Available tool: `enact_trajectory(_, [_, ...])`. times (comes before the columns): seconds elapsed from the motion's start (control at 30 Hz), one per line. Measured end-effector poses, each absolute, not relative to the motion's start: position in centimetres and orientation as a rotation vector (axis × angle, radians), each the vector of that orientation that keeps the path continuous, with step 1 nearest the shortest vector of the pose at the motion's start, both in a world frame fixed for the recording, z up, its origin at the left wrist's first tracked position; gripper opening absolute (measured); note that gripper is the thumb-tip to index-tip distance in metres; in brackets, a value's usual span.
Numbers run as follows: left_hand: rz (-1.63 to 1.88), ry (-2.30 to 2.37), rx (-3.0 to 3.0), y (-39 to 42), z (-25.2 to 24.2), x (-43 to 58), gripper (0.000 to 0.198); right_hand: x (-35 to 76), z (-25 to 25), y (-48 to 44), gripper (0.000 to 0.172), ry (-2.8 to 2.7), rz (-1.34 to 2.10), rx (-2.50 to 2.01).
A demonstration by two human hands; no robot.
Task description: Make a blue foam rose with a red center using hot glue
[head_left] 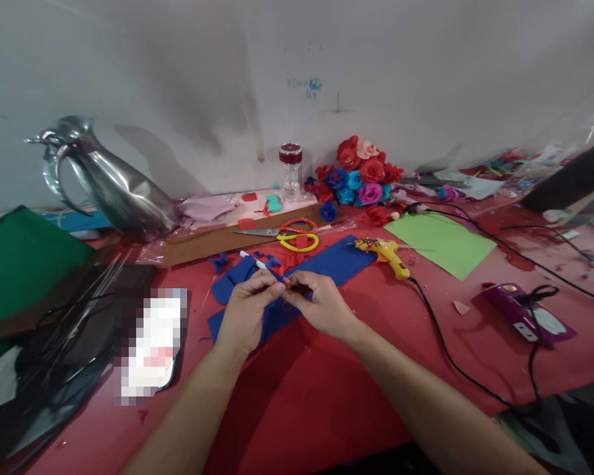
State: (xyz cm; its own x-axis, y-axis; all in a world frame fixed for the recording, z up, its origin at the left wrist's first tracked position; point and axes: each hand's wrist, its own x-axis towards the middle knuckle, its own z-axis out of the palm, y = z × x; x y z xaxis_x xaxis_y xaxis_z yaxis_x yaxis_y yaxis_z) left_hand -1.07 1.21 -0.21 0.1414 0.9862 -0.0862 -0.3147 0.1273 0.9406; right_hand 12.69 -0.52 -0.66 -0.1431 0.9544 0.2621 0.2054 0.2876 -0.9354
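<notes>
My left hand and my right hand meet over the red table, fingertips pinched together on a small red piece between them. A blue foam sheet lies under and beyond the hands, with blue scraps to its left. A white pen lies just past my left fingers. Scissors with yellow and red handles rest behind the blue sheet. A yellow glue gun lies to the right, its black cord trailing toward the table's front.
A metal pitcher stands back left beside a green sheet. A pile of foam roses and a small jar stand by the wall. A light green sheet and a purple power strip lie right.
</notes>
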Motion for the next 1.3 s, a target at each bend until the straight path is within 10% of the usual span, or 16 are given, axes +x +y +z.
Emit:
enact_trajectory(0.8, [1.299,0.885,1.205,1.2,-0.9,-1.2,0.008,12.8,-0.7,-0.6,0.005,-1.667,0.564,-0.976])
enact_trajectory(1.3, [1.193,0.838,1.089,0.6,-0.4,-0.7,0.015,13.5,1.4,-1.5,0.016,-1.257,1.19,-0.769])
